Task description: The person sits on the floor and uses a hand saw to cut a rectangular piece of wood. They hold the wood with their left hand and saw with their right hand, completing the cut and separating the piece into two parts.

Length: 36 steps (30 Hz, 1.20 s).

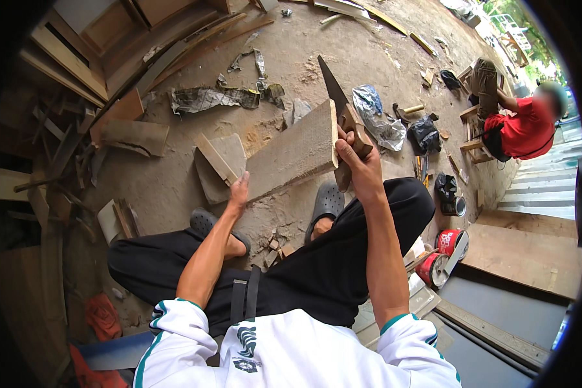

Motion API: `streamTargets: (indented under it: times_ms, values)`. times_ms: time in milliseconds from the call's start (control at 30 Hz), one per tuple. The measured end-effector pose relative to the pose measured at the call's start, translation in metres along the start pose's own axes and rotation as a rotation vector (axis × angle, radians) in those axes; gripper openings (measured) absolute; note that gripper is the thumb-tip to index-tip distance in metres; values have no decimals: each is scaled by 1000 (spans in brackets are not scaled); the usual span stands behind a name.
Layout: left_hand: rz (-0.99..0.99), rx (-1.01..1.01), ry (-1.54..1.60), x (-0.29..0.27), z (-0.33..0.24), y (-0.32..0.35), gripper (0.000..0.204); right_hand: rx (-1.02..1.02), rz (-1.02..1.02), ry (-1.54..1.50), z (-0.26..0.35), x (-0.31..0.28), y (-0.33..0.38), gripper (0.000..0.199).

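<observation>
A pale wooden board (292,152) is held up at a tilt between my knees. My left hand (238,193) is closed on its left end, beside a short wood offcut (215,159); whether the hand touches the offcut too I cannot tell. In my right hand (361,165) is the wooden handle of a handsaw (334,83), whose dark blade points up and away from me. That hand's thumb lies against the board's right end. The blade stands beyond the board's right corner, and whether it touches the wood is unclear.
Crumpled paper (213,98), plastic bags (376,118) and scraps litter the dirt floor. Stacked wood pieces (136,136) lie at left. Red cans (431,269) stand near my right knee. A person in red (528,128) sits at far right.
</observation>
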<state>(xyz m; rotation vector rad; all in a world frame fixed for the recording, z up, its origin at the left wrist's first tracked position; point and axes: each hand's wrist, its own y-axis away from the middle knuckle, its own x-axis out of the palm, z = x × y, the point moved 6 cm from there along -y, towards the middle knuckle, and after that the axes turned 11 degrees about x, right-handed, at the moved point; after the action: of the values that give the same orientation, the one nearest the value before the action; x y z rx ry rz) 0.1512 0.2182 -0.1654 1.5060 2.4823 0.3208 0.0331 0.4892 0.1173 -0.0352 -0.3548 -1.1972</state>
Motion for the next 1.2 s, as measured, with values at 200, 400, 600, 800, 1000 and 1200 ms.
streamTargets:
  times_ms: [200,400,600,800,1000,1200]
  values:
    - [-85,110,11,-8,-19,-2,68,135,186,-196,-3,0,10,26]
    - [-41,99,75,-17,-24,-3,69,84,200,-145,3,9,12,34]
    - [-87,139,61,-17,-31,-2,65,106,183,-200,-2,3,12,37]
    - [-113,224,81,-24,-32,-6,60,19,139,-66,-5,0,10,31]
    - [-142,225,6,-21,-44,-1,57,-18,118,-183,-5,-3,10,27]
    - [-188,228,3,-20,-42,3,57,-17,123,-193,-4,1,12,25]
